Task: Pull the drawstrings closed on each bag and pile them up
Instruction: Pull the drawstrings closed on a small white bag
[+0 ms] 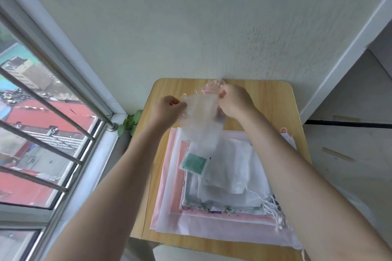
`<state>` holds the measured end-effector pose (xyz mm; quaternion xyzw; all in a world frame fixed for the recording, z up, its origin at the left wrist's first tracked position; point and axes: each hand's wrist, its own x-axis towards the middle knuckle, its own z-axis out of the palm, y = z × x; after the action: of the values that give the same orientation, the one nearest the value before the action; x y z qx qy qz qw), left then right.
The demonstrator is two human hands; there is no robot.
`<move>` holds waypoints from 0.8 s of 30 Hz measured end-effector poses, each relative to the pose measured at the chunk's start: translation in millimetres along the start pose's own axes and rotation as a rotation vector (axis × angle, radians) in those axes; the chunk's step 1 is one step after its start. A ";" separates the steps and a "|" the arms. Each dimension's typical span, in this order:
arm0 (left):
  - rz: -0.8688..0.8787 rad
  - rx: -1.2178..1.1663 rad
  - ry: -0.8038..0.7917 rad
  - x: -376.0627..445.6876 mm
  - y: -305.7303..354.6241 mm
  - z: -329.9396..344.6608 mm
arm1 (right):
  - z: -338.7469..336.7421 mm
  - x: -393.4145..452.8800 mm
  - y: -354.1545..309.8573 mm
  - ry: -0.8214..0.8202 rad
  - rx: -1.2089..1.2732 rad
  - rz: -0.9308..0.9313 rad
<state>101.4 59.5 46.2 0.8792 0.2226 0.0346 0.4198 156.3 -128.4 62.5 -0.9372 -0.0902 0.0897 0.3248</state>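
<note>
Head view looks down on a small wooden counter (265, 99) pushed against a pale wall (191, 27), with a barred window (42, 112) to the left and green leaves (129, 122) showing just off the counter's far left corner. Both hands are raised above the far half of the counter and hold a small sheer drawstring bag (201, 116) between them. The left hand (167, 110) pinches the bag's left end with curled fingers; the right hand (233, 99) grips the right end, fingers curled round the fabric. The bag's top edge runs left to right between the hands, and its body hangs down and toward the near edge, blurred. Thin loops of cord (209, 87) stick up near the right hand, by the far edge. Beneath the arms, a pile of flat bags (212, 193) covers most of the counter, pink and white sheets lowest, smaller translucent ones on top. One small bag with a green patch (194, 163) lies on the pile's left side, tilted. White cords (273, 207) trail off the pile toward the near right corner. No writing can be read anywhere; the print along the pile's near edge is too blurred to make out
</note>
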 end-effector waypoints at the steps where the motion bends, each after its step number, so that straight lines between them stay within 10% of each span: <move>1: -0.022 -0.033 0.048 9.1 3.5 5.0 | -1.8 8.8 -6.1 0.066 0.047 -0.065; 8: -0.186 0.093 -0.065 38.1 -3.6 36.6 | 12.2 28.6 7.9 -0.024 -0.097 -0.091; 15: 0.048 0.352 -0.354 0.7 -27.6 64.9 | 40.2 -2.1 33.8 -0.454 -0.427 0.062; 24: 0.062 0.388 -0.243 -30.6 -25.0 80.6 | 56.2 -36.4 58.8 -0.229 -0.588 -0.018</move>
<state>84.8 2.1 -20.8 0.9475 0.1458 -0.1022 0.2655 114.9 -148.8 -13.7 -0.9739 -0.1563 0.1619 0.0285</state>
